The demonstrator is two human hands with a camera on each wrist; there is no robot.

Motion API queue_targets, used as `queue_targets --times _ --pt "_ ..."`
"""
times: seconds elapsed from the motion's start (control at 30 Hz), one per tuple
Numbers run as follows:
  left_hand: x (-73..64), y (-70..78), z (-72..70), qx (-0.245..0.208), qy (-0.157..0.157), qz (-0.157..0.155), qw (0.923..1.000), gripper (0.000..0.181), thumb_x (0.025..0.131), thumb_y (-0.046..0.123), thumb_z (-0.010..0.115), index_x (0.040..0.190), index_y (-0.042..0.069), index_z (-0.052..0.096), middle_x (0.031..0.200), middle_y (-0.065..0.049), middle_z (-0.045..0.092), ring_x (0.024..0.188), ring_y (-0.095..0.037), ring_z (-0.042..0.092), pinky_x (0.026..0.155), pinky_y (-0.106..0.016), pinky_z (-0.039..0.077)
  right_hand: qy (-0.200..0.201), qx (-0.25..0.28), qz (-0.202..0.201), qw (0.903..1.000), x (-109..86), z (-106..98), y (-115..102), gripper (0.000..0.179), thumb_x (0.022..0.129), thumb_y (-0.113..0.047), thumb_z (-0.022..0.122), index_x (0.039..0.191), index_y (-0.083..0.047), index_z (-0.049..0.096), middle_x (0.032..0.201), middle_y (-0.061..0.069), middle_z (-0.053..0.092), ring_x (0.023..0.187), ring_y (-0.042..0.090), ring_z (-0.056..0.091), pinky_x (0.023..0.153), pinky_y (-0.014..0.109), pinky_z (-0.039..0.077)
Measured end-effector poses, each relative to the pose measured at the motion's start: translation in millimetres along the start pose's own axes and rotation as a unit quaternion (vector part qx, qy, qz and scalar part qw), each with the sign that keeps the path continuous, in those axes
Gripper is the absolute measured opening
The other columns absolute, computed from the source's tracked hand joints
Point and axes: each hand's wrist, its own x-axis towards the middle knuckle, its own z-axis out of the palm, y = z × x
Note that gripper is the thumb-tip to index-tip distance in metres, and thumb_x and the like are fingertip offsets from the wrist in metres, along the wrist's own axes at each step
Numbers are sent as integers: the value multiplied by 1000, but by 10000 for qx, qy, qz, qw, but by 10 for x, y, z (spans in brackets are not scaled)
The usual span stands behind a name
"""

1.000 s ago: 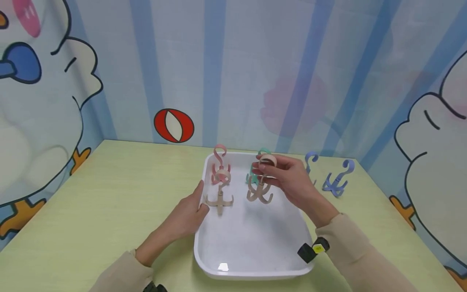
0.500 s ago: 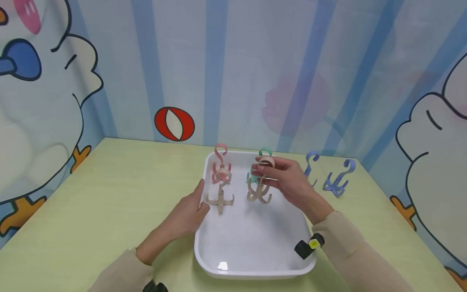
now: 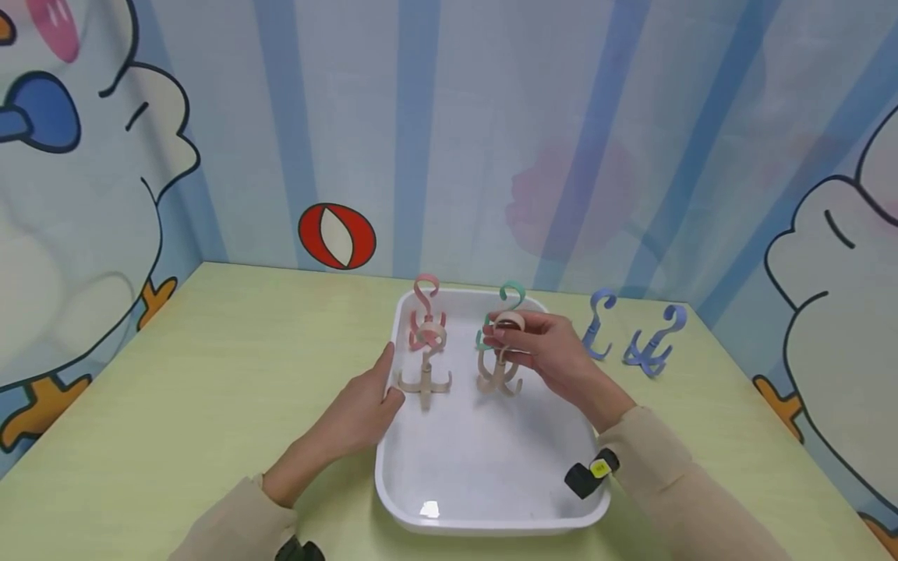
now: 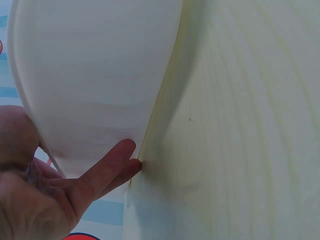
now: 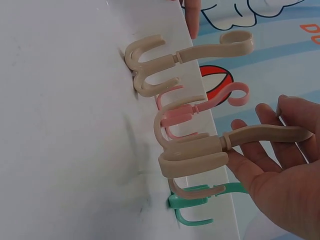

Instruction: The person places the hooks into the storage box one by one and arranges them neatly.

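My right hand [image 3: 564,358] grips a beige multi-prong hanging hook [image 5: 192,155] by its curved neck. It holds the hook prongs down, close over the floor of the white tray [image 3: 491,475]. My left hand [image 3: 359,413] holds the tray's left side, thumb over the rim and fingers [image 4: 107,167] against the outer wall. A second beige hook [image 3: 425,383] stands upright inside near that thumb. Behind the beige ones stand a pink hook [image 5: 177,115] and a green hook [image 5: 189,201], each partly hidden in the head view.
Two blue hooks rest on the pale green table [image 3: 245,351] right of the tray; one blue hook [image 3: 595,327] is nearer the tray, the other blue hook [image 3: 647,357] further right. A patterned curtain [image 3: 463,156] rises behind the table.
My right hand has lowered slightly with the beige hook, so more of the green and blue hooks shows. My left hand keeps its place on the tray.
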Motion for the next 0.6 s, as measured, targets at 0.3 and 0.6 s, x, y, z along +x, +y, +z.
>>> queue_targets --times 0.3,0.6 --pt "22 -3 13 -14 -15 -116 9999 74 104 11 46 167 -6 12 162 -32 41 89 -25 68 60 -28 55 66 -100 57 9999 14 -11 61 43 104 -10 65 143 4 61 132 13 74 118 19 74 105 39 56" --pt "10 4 5 -5 -28 -108 9999 74 104 12 46 167 -5 11 163 -31 40 97 -28 69 65 -30 57 116 3 66 9999 18 -21 88 45 104 -8 64 145 8 57 132 11 75 114 15 74 106 39 56"
